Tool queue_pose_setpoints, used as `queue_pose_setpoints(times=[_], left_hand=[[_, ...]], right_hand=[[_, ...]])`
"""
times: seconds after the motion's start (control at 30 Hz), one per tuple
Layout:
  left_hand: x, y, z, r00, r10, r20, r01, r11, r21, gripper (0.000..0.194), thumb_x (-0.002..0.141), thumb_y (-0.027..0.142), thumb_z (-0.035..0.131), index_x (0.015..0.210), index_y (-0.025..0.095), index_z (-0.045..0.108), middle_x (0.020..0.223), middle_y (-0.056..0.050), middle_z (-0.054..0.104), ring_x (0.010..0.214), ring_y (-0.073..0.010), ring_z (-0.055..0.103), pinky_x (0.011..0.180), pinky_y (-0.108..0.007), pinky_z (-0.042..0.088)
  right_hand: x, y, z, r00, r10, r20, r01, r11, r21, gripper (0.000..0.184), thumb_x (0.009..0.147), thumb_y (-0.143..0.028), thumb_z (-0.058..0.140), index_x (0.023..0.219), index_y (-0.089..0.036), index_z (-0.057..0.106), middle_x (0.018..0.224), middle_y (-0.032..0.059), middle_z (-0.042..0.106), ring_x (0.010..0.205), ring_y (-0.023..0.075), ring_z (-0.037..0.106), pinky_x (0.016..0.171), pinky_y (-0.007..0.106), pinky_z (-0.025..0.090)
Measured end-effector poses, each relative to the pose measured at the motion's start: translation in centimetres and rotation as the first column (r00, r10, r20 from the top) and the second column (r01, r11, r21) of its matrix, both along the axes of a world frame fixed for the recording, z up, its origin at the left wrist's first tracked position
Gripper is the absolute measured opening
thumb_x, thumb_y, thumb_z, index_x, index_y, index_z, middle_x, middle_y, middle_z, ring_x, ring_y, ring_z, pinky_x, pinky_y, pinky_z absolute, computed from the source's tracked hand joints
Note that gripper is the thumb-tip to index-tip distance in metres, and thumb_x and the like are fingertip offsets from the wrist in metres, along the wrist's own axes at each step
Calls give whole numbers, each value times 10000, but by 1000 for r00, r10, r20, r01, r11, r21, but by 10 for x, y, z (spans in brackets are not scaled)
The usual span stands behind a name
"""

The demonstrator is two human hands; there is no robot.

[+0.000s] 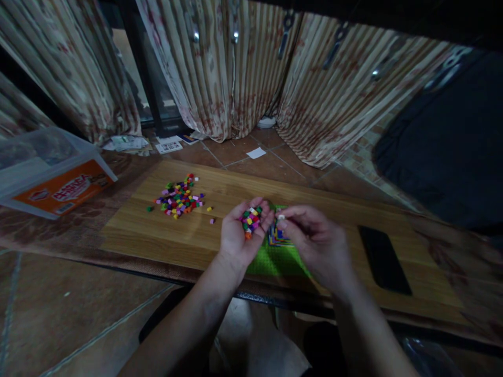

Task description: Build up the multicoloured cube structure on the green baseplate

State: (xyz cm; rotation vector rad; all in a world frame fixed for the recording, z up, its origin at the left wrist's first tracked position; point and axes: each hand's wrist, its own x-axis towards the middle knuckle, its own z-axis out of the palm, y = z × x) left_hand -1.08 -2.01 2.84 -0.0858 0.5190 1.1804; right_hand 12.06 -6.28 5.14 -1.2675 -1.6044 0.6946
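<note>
Well, at far left a clear plastic box (47, 167) with an orange label stands beside the wooden board (129, 225); its contents are too dim to name. Next, a loose pile of small coloured blocks (181, 199) lies on the board, with a few strays around it. The left hand (238, 242), palm up and fingers curled, cups a handful of mixed blocks (251, 219). Just beside it, the right hand (324, 243) pinches a white block (281, 217) over the layered brick build (278, 240) on the green baseplate (279, 262), near the board's front edge. Bare wood separates that hand from the dark phone (385, 260).
</note>
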Motion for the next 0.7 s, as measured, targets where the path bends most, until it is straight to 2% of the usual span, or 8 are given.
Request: queue_pose_setpoints(times=[0.1, 0.17, 0.27, 0.37, 0.53, 0.7], left_hand=[[-2, 2, -3, 997, -18, -78, 12, 996, -86, 289, 907, 186, 421, 751, 83, 641, 680, -79, 638, 587, -102, 606, 548, -189, 525], [-4, 3, -5, 986, -82, -145, 65, 991, -116, 278, 910, 186, 422, 747, 85, 624, 657, -67, 610, 504, -72, 546, 417, -136, 430], [-4, 2, -8, 970, -155, -189, 140, 986, -92, 253, 908, 179, 432, 741, 85, 598, 638, -38, 557, 442, -42, 472, 330, -106, 295], [-1, 0, -9, 946, -217, -241, 214, 976, -43, 230, 898, 157, 448, 738, 78, 593, 618, -6, 494, 414, -20, 412, 312, -99, 221], [2, -4, -9, 884, -317, -342, 342, 940, 12, 210, 881, 156, 468, 742, 80, 607, 615, 11, 451, 406, -9, 366, 318, -105, 158], [3, -8, -9, 813, -314, -491, 415, 903, 110, 151, 845, 192, 534, 784, 96, 633, 627, 15, 458, 412, -7, 346, 342, -116, 130]], right_hand=[[24, 7, 3, 985, -157, -65, 156, 987, -22, 72, 796, -263, 679, 852, -218, 682, 779, 6, 692, 686, 145, 643, 649, 282, 532], [36, 11, 0, 983, -178, -42, 177, 984, -22, 81, 787, -263, 687, 852, -222, 709, 816, 11, 712, 728, 153, 659, 682, 292, 538], [43, 14, -7, 995, -103, 11, 103, 994, -44, 111, 815, -267, 657, 885, -223, 732, 889, 26, 726, 798, 166, 672, 727, 307, 536], [41, 16, -15, 988, -56, 146, 59, 998, -17, 145, 853, -255, 609, 901, -225, 742, 902, 34, 710, 813, 167, 663, 725, 301, 520], [34, 18, -19, 914, -48, 403, 15, 996, 85, 191, 862, -162, 567, 922, -226, 736, 911, 37, 695, 838, 168, 653, 754, 299, 502], [30, 19, -19, 837, -82, 542, 7, 990, 139, 259, 840, -119, 564, 1035, -207, 710, 911, 53, 716, 882, 209, 639, 797, 339, 498]])
